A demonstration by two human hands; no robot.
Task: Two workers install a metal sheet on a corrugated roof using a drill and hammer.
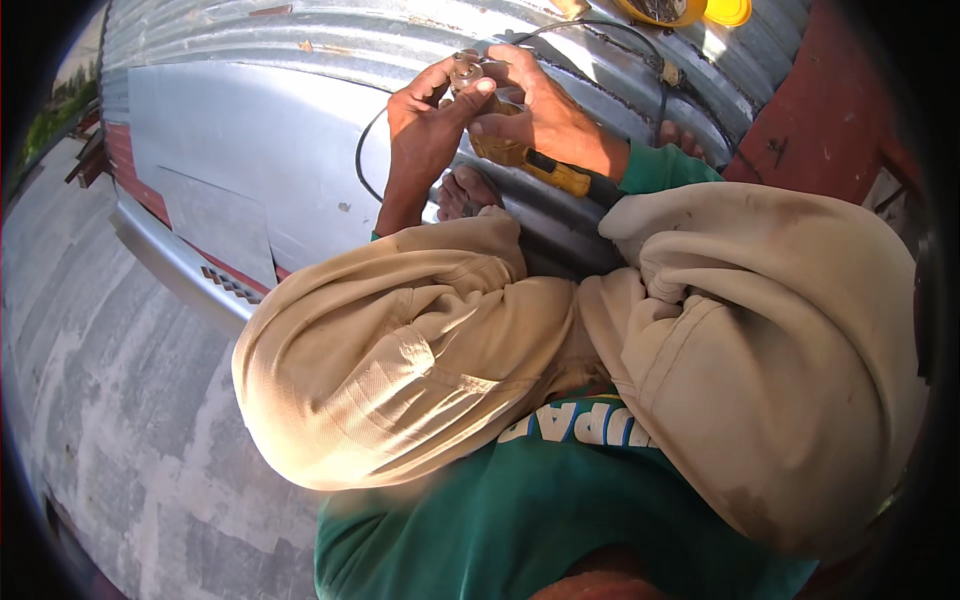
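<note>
A yellow and black angle grinder [520, 160] is held up in front of my knees, its bare metal head [466, 72] pointing away from me. My left hand [432, 118] is closed around the head, with the thumb pressed on the metal parts there. My right hand [555, 115] wraps the body just behind the head, its fingertips meeting the left ones. Between the fingers, the small parts at the spindle are hard to make out. The back of the grinder body slopes down toward my right knee.
Corrugated metal sheets [350, 40] lie under and beyond my hands. A flat metal sheet [250, 130] lies at the left, above a grey floor [130, 400]. A black cable [640, 40] loops behind my hands. A yellow container [665, 10] stands far right, near a red surface [825, 100].
</note>
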